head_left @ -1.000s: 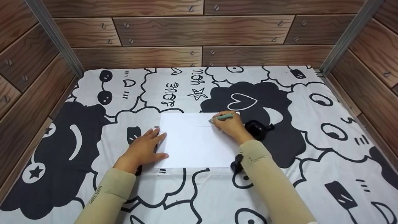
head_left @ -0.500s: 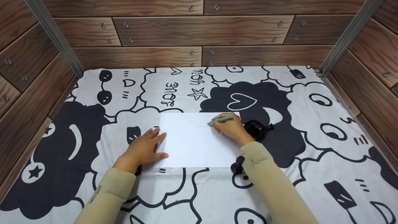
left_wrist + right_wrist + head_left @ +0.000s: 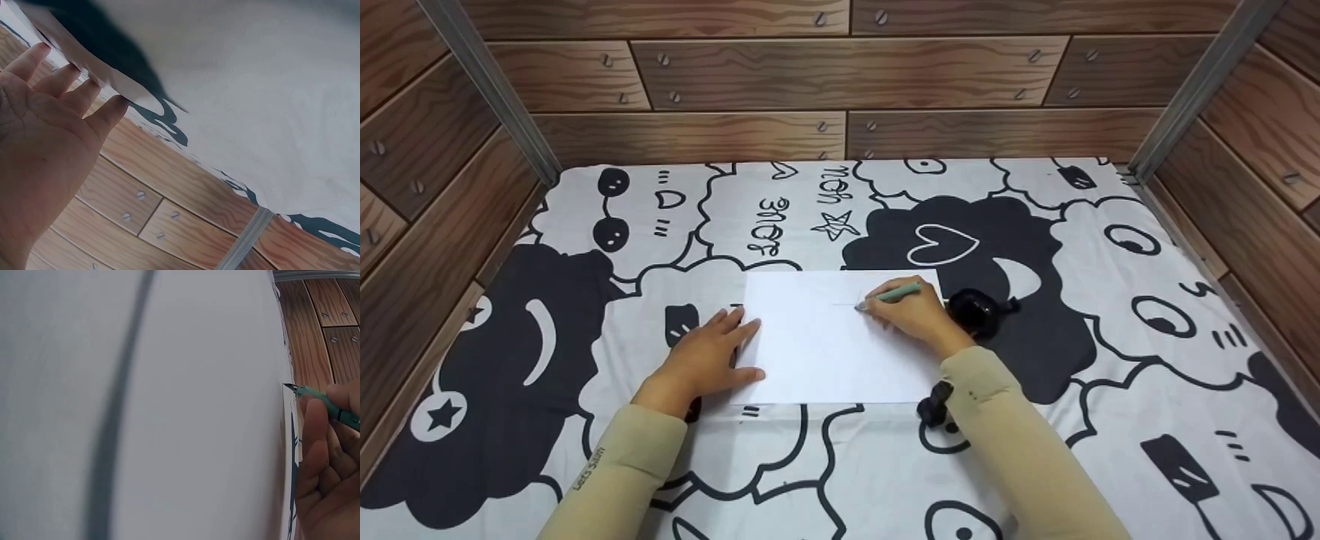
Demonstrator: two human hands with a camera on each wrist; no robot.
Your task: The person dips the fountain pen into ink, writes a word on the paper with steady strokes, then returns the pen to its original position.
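Observation:
A white sheet of paper [image 3: 802, 345] lies on the patterned cloth, bearing a thin short line in its upper right part. My right hand [image 3: 911, 307] pinches a green fountain pen [image 3: 900, 292], its nib at the paper close to that line. In the right wrist view, the fountain pen [image 3: 320, 399] sits between thumb and fingers, with its dark nib showing. Fingers spread, my left hand [image 3: 705, 364] rests at the paper's left edge. The left wrist view shows the left hand [image 3: 50, 135] from the palm side, fingertips on the surface.
A glossy black rounded object [image 3: 976, 313] with a knotted-looking end lies right of the right hand. A smaller black object [image 3: 934, 405] lies by the paper's lower right corner, partly behind the sleeve. Wood-patterned walls [image 3: 840, 75] enclose the black-and-white cloth [image 3: 780, 465].
My right hand has drawn the pen's nib a short way down and left across the paper, to the thin line. The left hand and the paper have stayed in place.

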